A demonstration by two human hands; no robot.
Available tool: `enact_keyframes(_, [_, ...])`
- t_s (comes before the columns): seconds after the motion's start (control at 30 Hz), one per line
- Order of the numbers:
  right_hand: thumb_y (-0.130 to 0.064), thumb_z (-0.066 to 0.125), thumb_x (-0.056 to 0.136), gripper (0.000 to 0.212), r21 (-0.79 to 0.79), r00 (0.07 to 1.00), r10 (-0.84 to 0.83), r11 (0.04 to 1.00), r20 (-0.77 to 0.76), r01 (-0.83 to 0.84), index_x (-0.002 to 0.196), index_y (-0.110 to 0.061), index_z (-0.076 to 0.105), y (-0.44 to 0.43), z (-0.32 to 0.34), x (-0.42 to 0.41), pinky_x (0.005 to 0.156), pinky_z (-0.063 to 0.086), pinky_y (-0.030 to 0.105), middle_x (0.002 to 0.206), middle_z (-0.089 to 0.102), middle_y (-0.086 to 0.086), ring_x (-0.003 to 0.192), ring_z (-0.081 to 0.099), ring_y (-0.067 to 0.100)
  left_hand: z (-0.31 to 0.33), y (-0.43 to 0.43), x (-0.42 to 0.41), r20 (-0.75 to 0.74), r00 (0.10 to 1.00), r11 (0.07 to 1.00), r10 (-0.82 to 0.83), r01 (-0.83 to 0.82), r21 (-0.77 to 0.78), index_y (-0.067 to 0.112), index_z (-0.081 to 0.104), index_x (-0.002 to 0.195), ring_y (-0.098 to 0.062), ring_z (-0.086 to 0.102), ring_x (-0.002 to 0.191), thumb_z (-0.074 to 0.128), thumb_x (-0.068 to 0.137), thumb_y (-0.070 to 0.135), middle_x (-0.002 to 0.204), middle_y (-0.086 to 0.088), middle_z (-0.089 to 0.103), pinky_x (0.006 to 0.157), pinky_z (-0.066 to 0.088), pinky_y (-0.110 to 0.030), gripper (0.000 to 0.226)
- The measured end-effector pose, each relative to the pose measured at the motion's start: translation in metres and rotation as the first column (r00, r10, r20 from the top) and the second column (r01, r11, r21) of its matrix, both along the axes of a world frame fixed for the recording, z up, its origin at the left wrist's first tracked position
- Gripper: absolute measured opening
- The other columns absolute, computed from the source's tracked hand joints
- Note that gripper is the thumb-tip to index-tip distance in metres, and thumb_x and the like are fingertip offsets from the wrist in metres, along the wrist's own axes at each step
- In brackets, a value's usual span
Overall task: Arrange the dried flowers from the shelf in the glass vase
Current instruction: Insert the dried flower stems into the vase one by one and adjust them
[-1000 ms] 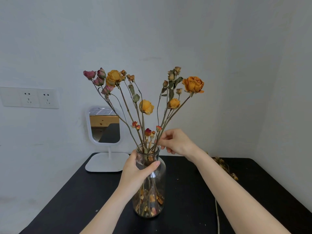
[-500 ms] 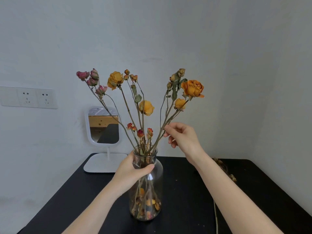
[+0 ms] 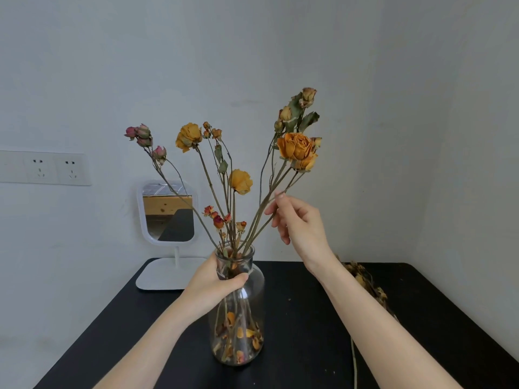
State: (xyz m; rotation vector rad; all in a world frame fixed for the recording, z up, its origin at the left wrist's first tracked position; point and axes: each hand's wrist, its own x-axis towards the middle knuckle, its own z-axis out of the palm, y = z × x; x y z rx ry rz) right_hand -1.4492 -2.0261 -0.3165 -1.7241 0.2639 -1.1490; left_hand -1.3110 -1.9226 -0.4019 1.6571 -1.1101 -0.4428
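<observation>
My left hand (image 3: pixel 216 282) clasps the neck of the clear glass vase (image 3: pixel 244 310), upright on the black tabletop (image 3: pixel 309 332). My right hand (image 3: pixel 302 223), nearer the leaning brown stems (image 3: pixel 259 220), touches them with relaxed fingertips (image 3: pixel 279 195); I cannot confirm a pinch. The stems' long axis runs up and rightward from the vase mouth to the orange dried rose (image 3: pixel 296 148).

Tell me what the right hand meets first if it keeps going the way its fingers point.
The thin stems of the orange rose bunch in the vase: the right hand points up and left, its fingertips right at them. Whether they touch is unclear.
</observation>
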Motion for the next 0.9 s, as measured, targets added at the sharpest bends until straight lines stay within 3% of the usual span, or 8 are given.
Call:
enact_keyframes(0.13, [-0.026,0.051,0.095,0.030,-0.020,0.995,-0.035,0.999,-0.089,0.034,0.073,-0.015,0.067,0.000,0.002,0.000,0.040,0.034,0.012,0.057,0.050,-0.001,0.042,0.042,0.004,-0.001,-0.002,0.000,0.010,1.000,1.000,0.022,-0.022,-0.003,0.047,0.041,0.103,0.004,0.049,0.093,0.069,0.079,0.029,0.100,0.029,0.051,0.087,0.040,-0.020,0.041])
enact_keyframes(0.23, [-0.024,0.056,0.092,0.027,0.007,0.983,-0.037,0.999,-0.177,0.039,0.076,-0.007,0.068,-0.002,0.001,0.001,0.039,0.035,0.013,0.056,0.051,0.000,0.040,0.041,0.004,-0.001,-0.002,0.000,0.010,1.000,1.000,0.025,-0.025,0.002,0.044,0.040,0.108,0.004,0.049,0.096,0.070,0.079,0.030,0.101,0.030,0.051,0.088,0.040,-0.021,0.044])
enact_keyframes(0.3, [-0.019,0.059,0.090,0.018,0.039,0.988,0.000,0.999,-0.153,0.006,0.081,-0.006,0.067,-0.002,0.002,-0.001,0.038,0.037,0.015,0.054,0.052,-0.001,0.039,0.042,0.005,-0.001,-0.002,0.000,0.012,1.000,1.000,0.023,-0.023,0.007,0.044,0.040,0.110,0.006,0.048,0.094,0.069,0.079,0.031,0.101,0.030,0.050,0.087,0.039,-0.020,0.045])
enact_keyframes(0.37, [-0.014,0.060,0.089,0.008,0.075,0.995,0.055,0.996,-0.083,-0.048,0.084,-0.016,0.066,-0.001,0.003,-0.003,0.039,0.038,0.017,0.050,0.053,-0.005,0.041,0.043,0.007,-0.001,-0.003,0.000,0.011,1.000,1.000,0.026,-0.027,0.014,0.044,0.039,0.111,0.009,0.047,0.091,0.069,0.079,0.033,0.101,0.032,0.048,0.087,0.038,-0.019,0.045])
enact_keyframes(0.47, [-0.012,0.056,0.091,0.013,0.116,0.994,0.107,0.988,-0.014,-0.105,0.086,-0.016,0.067,-0.002,0.004,-0.007,0.042,0.042,0.018,0.054,0.057,-0.004,0.044,0.048,0.008,-0.002,-0.003,0.001,0.008,1.000,0.999,0.030,-0.030,0.016,0.044,0.039,0.110,0.009,0.047,0.090,0.069,0.080,0.032,0.101,0.031,0.048,0.087,0.038,-0.019,0.044])
enact_keyframes(0.63, [-0.018,0.047,0.096,0.027,0.099,0.992,0.113,0.989,-0.057,-0.107,0.078,-0.011,0.065,-0.003,0.007,-0.011,0.043,0.045,0.019,0.055,0.060,-0.002,0.044,0.051,0.008,-0.002,-0.004,0.000,0.009,0.999,0.999,0.036,-0.036,0.006,0.042,0.039,0.113,0.003,0.047,0.098,0.069,0.080,0.030,0.104,0.027,0.051,0.090,0.038,-0.023,0.046])
enact_keyframes(0.9, [-0.034,0.043,0.097,0.041,0.105,0.990,0.107,0.990,-0.094,-0.097,0.071,-0.009,0.063,0.000,0.013,-0.009,0.042,0.045,0.019,0.052,0.060,0.001,0.042,0.052,0.008,-0.003,-0.005,0.000,0.018,0.999,0.999,0.049,-0.049,0.016,0.047,0.040,0.100,0.009,0.047,0.086,0.069,0.079,0.033,0.097,0.031,0.049,0.085,0.038,-0.019,0.039])
